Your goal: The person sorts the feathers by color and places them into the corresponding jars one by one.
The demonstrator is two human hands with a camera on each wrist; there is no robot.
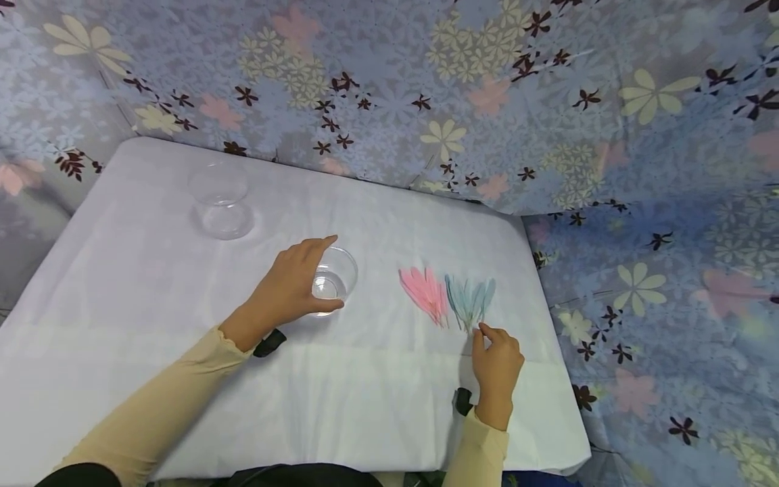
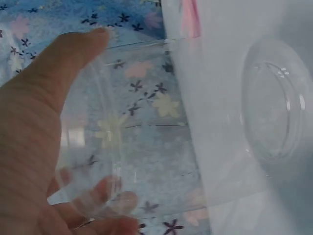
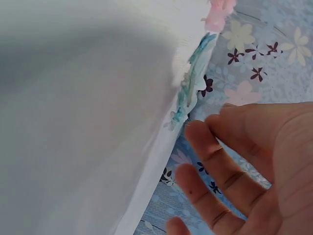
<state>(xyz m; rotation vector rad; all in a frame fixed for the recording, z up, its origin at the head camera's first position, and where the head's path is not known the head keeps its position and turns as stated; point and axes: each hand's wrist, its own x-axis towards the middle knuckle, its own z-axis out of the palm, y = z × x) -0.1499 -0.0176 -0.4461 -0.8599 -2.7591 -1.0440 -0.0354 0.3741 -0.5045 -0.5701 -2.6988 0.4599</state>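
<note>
My left hand (image 1: 292, 281) grips a clear, wide-mouthed cup (image 1: 335, 274) near the rim, thumb on one side and fingers round the other. In the left wrist view, the see-through wall of this cup (image 2: 156, 142) tapers to a round base. A fan of light blue feathers (image 1: 470, 297) lies on the white-covered table, stems toward me. My right hand (image 1: 499, 362) is at the stem ends, thumb and forefinger close together. In the right wrist view, the blue feathers (image 3: 188, 85) lie just beyond its fingertips, and no feather shows between the fingers.
Pink feathers (image 1: 426, 291) lie fanned out beside the blue ones, on their left. Another clear cup (image 1: 220, 203) stands at the back left of the table (image 1: 365, 399). Flowered blue cloth (image 1: 389, 88) hangs behind and to the right of the table.
</note>
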